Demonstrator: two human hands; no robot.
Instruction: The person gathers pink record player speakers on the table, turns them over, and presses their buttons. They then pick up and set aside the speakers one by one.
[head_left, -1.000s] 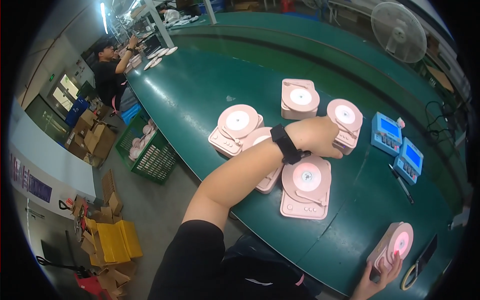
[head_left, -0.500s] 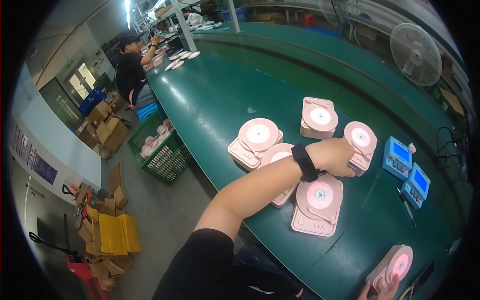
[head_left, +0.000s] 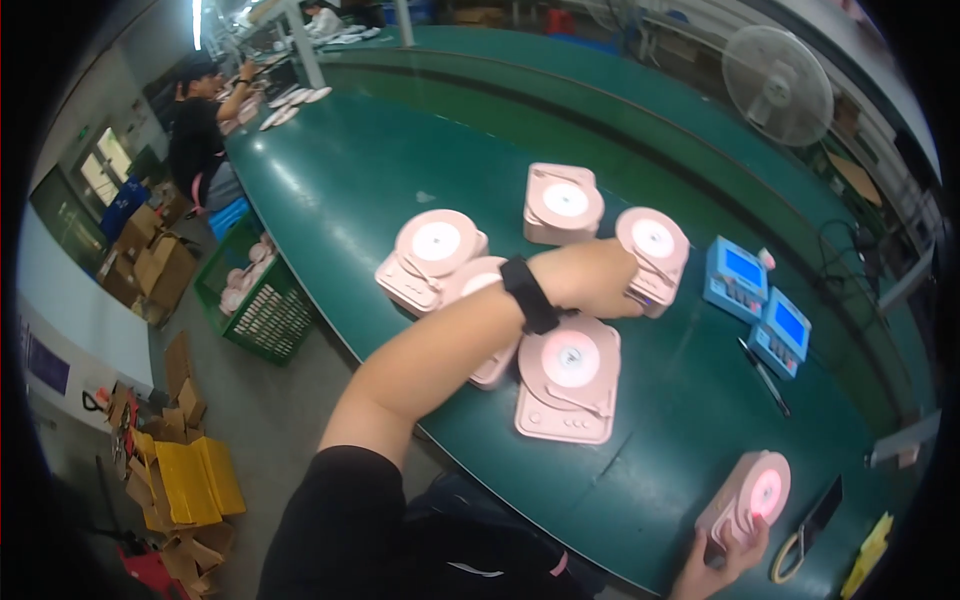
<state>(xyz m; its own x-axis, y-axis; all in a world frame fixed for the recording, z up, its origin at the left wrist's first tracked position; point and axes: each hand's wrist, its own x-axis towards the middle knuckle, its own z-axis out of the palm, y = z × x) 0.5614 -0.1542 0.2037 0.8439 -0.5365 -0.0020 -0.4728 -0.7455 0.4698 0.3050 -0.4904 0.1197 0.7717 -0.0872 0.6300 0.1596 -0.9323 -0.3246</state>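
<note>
A long green worktop (head_left: 340, 180) stands above grey floor (head_left: 300, 410). A tube light (head_left: 197, 25) glows beyond a white wall (head_left: 95, 300).

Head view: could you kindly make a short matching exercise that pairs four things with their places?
Column one
1. Green perforated plastic basket
2. Slim dark pen
3. Left hand
4. Right hand

Column two
A. Beside the blue box-shaped devices with lit screens
B. At the pink turntable-shaped device nearest the blue ones
C. On the floor, left of the flat green table
D. On the pink turntable-shaped unit with a glowing disc, lower right

Pairs: 1-C; 2-A; 3-B; 4-D
</note>
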